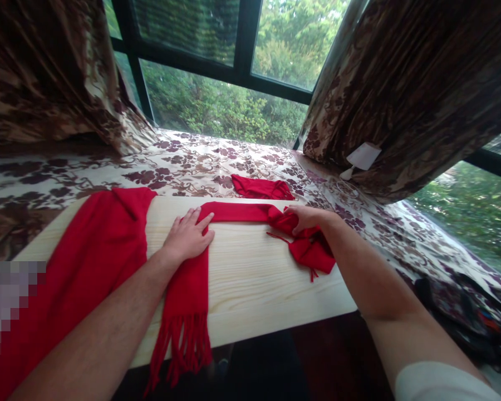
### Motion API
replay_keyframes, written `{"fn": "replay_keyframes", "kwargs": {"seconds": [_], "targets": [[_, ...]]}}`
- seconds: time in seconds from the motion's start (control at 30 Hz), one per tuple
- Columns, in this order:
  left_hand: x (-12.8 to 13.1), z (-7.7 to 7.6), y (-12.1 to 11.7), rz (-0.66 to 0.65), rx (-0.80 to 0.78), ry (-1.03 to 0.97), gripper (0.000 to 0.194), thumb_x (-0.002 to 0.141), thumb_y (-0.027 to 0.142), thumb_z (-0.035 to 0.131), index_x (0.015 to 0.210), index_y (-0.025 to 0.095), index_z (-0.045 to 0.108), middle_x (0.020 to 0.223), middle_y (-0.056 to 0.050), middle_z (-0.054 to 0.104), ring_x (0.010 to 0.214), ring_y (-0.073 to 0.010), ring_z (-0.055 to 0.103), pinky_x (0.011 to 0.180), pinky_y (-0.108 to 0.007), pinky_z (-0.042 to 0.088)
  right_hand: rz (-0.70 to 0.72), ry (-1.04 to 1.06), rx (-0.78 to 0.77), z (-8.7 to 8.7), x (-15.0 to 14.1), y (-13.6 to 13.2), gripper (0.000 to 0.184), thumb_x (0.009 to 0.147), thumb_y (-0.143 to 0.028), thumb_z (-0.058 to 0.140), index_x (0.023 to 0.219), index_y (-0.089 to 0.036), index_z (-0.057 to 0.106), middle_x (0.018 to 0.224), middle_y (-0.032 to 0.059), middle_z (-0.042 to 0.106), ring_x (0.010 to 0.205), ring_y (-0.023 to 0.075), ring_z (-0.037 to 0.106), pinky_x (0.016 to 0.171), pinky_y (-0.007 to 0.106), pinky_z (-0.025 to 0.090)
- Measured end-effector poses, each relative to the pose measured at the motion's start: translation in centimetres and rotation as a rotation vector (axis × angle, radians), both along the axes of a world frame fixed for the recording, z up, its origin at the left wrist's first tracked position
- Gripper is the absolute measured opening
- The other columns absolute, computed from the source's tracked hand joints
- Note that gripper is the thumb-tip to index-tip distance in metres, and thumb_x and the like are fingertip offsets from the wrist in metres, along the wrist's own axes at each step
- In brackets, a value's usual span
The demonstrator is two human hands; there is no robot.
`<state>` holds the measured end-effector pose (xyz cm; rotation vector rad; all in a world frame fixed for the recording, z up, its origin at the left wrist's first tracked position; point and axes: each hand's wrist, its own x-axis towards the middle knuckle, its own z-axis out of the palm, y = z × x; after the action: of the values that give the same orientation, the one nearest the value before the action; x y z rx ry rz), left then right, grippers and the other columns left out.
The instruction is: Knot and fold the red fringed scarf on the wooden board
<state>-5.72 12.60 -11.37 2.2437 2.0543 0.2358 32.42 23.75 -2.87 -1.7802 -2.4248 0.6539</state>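
Note:
A red fringed scarf (237, 212) lies on a pale wooden table, bent at a corner. One end runs toward me, its fringe hanging past the near edge; the other part is crumpled at the right. My left hand (188, 234) presses flat on the bend with fingers spread. At the right, my right hand (303, 217) has its fingers curled on the crumpled part of the scarf. A second, wider red cloth (104, 245) drapes across the table's left side, partly under my left forearm. Behind the table lies a smaller folded red fringed cloth (261, 187).
The wooden table (250, 273) stands against a surface with a flowered cover (183, 159). A small white lamp (364, 156) is at the back right, near patterned curtains (404, 83) and windows. Dark bag-like items (455, 306) lie at the right.

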Motion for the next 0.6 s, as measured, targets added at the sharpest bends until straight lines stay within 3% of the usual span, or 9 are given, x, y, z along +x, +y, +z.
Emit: {"fn": "replay_keyframes", "kwargs": {"seconds": [0.1,0.17,0.3,0.43,0.6], "targets": [[0.0,-0.1,0.0,-0.002,0.001,0.000,0.062,0.097,0.049,0.035,0.156,0.030,0.036,0.166,-0.010,0.022,0.153,-0.0301,0.020,0.120,-0.054,0.019,-0.052,-0.083,-0.089,-0.4,1.1,-1.0,0.036,0.057,-0.012,0.080,0.092,-0.016,0.075,0.083,0.0047,0.073,0.075,0.0204,0.066,0.064,0.024,0.049],[-0.1,-0.1,0.0,-0.001,0.001,0.004,0.063,0.097,0.049,0.035,0.156,0.029,0.036,0.166,-0.011,0.022,0.153,-0.0299,0.020,0.120,-0.054,0.019,-0.145,-0.052,-0.126,-0.3,1.8,-1.4,0.028,0.063,-0.009,0.071,0.091,-0.015,0.074,0.078,0.0039,0.073,0.067,0.0180,0.064,0.056,0.023,0.045],[-0.2,-0.2,0.1,-0.007,0.000,0.008,0.064,0.097,0.049,0.035,0.157,0.029,0.036,0.166,-0.011,0.022,0.153,-0.0304,0.020,0.120,-0.054,0.019,-0.272,0.089,-0.117,0.2,3.4,-1.5,0.035,0.066,-0.003,0.059,0.095,-0.016,0.075,0.080,0.0025,0.074,0.063,0.0152,0.063,0.053,0.020,0.041],[-0.2,-0.2,0.2,-0.006,-0.003,0.019,0.064,0.097,0.050,0.034,0.157,0.028,0.035,0.166,-0.012,0.023,0.153,-0.0307,0.020,0.120,-0.054,0.019,-0.337,0.118,0.016,0.0,4.5,-1.1,0.043,0.064,0.000,0.051,0.097,-0.013,0.074,0.077,0.0020,0.073,0.065,0.0140,0.063,0.057,0.019,0.043],[-0.2,-0.2,0.3,-0.003,-0.011,0.026,0.064,0.097,0.051,0.033,0.157,0.029,0.035,0.166,-0.012,0.022,0.153,-0.0298,0.019,0.120,-0.054,0.019,-0.352,0.092,0.217,-0.6,4.9,-0.8,0.036,0.068,-0.003,0.051,0.094,-0.012,0.075,0.084,0.0043,0.075,0.074,0.0152,0.064,0.068,0.020,0.047]]}}
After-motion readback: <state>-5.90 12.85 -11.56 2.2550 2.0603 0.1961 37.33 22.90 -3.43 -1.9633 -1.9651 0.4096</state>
